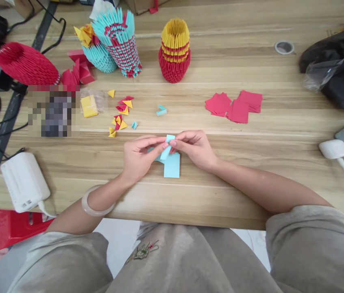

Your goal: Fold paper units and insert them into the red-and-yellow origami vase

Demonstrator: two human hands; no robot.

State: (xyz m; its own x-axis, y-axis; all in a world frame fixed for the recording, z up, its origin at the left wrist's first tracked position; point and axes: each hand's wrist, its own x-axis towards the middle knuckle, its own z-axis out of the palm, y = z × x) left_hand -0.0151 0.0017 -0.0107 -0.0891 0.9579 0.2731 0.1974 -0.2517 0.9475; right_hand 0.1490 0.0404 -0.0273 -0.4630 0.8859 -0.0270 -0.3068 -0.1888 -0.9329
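Between my two hands, just above the table, is a narrow folded strip of light blue paper (166,152). My left hand (141,156) pinches its left side with thumb and fingers. On the other side, my right hand (194,148) pinches it near its upper end. Flat on the table beneath lie light blue paper sheets (172,167), partly hidden by my hands and the strip. Farther back are a folded light blue piece (161,110) and a smaller blue folded piece (134,125). Red and yellow folded triangles (123,106) are scattered left of these.
Red paper squares (239,111) lie to the right. Behind stand a yellow-and-red paper vase (175,51) and a blue-and-red one (123,49); a red one (27,63) lies tilted at left. A white power adapter (25,182), cables and a black bag (339,65) flank the table.
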